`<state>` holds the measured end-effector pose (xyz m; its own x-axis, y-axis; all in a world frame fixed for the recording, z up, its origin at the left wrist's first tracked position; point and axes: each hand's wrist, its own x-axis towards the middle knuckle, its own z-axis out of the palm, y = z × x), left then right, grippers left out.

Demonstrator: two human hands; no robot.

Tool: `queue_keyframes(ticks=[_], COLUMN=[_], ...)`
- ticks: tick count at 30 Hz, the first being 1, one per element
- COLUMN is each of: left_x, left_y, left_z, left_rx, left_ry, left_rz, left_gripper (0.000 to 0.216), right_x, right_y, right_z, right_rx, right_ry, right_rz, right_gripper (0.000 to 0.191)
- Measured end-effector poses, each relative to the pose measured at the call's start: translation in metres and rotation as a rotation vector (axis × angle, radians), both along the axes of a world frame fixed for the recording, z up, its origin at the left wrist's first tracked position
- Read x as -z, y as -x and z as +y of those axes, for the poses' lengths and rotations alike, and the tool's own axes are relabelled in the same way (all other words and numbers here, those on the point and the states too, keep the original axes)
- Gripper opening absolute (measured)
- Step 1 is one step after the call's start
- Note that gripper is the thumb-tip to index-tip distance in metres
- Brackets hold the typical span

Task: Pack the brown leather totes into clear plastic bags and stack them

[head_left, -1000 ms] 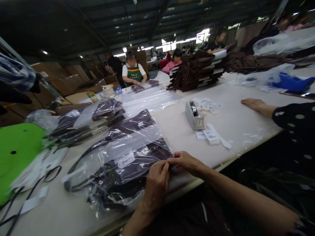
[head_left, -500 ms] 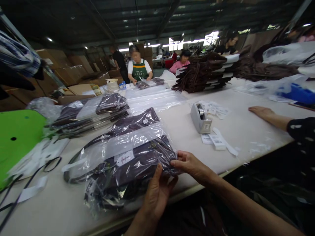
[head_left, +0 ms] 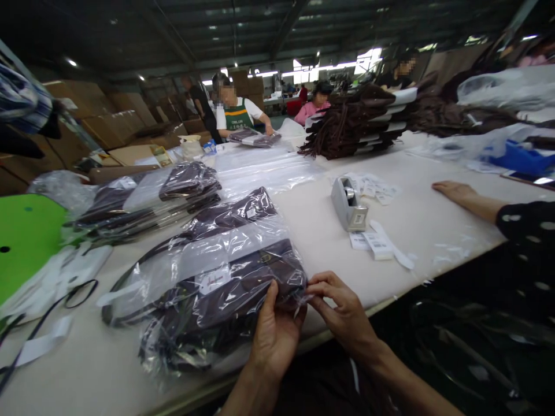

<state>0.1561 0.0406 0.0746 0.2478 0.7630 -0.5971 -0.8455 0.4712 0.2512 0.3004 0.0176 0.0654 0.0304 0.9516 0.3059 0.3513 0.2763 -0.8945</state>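
Note:
A dark brown handbag [head_left: 243, 297] in a clear plastic bag lies flat before me, with a white tag [head_left: 215, 279] and a pale wrap across it. My left hand [head_left: 277, 338] grips its near right corner, thumb on top and fingers underneath. At that same corner, my right hand [head_left: 342, 309] pinches the edge of the plastic between thumb and fingers. The handbag's strap [head_left: 125, 277] curves out to the left inside the plastic. Right of the handbag stands a grey tape dispenser [head_left: 348, 207], with printed labels [head_left: 378, 245] beside it.
A stack of bagged handbags [head_left: 147, 199] lies at the left, near a green board [head_left: 30, 248]. Brown unbagged goods [head_left: 355, 124] are piled at the back. A co-worker in a green apron [head_left: 238, 115] handles another bagged item. Another person's hand [head_left: 459, 193] rests on the table at right.
My right hand has shifted down and its fingers have drawn together at the plastic corner. My left hand keeps its hold. The co-worker opposite has leaned over, arms spread wider.

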Motion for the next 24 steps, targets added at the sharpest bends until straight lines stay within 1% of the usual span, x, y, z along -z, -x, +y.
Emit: queue_keyframes(ticks=[4, 6, 7, 8, 9, 10, 11, 14, 15, 17, 19, 21, 22, 24], left_x=[0.0, 0.0, 0.0, 0.0, 0.0, 0.001, 0.001, 0.002, 0.003, 0.005, 0.008, 0.012, 0.014, 0.018], left_y=[-0.005, -0.008, -0.009, -0.009, -0.01, -0.011, -0.011, -0.011, -0.011, -0.01, -0.008, -0.008, -0.008, -0.008], left_z=[-0.001, -0.002, -0.002, -0.002, -0.001, -0.001, -0.001, 0.0, 0.0, 0.001, 0.001, 0.0, 0.0, -0.001], left_rx=[0.019, 0.013, 0.009, 0.008, 0.009, 0.014, 0.022, 0.02, 0.007, -0.026, -0.05, -0.054, -0.051, -0.041], left_ry=[0.015, 0.003, -0.003, -0.01, -0.013, -0.013, -0.013, -0.006, -0.006, -0.012, -0.031, -0.05, -0.056, -0.079], left_rz=[0.019, 0.031, 0.042, 0.053, 0.067, 0.082, 0.094, 0.135, 0.156, 0.202, 0.249, 0.279, 0.289, 0.294], left_gripper=[0.015, 0.016, 0.016, 0.016, 0.015, 0.015, 0.014, 0.009, 0.007, 0.008, 0.013, 0.016, 0.016, 0.017], right_x=[-0.004, -0.001, 0.002, 0.006, 0.01, 0.013, 0.016, 0.015, 0.013, 0.005, -0.004, -0.012, -0.016, -0.02], right_y=[0.005, 0.008, 0.01, 0.013, 0.017, 0.021, 0.024, 0.029, 0.027, 0.014, -0.004, -0.019, -0.023, -0.021], right_z=[0.019, 0.028, 0.033, 0.037, 0.041, 0.044, 0.047, 0.049, 0.047, 0.042, 0.035, 0.03, 0.028, 0.027], right_rx=[0.059, 0.14, 0.182, 0.212, 0.223, 0.218, 0.199, 0.116, 0.074, -0.058, -0.187, -0.214, -0.194, -0.109], right_ry=[-0.005, 0.02, 0.048, 0.09, 0.145, 0.201, 0.251, 0.356, 0.408, 0.553, 0.684, 0.749, 0.757, 0.696], right_rz=[-0.139, -0.106, -0.052, 0.022, 0.105, 0.187, 0.259, 0.483, 0.579, 0.777, 0.894, 0.866, 0.788, 0.497], right_gripper=[0.014, 0.015, 0.021, 0.033, 0.047, 0.058, 0.062, 0.054, 0.055, 0.068, 0.081, 0.085, 0.085, 0.088])
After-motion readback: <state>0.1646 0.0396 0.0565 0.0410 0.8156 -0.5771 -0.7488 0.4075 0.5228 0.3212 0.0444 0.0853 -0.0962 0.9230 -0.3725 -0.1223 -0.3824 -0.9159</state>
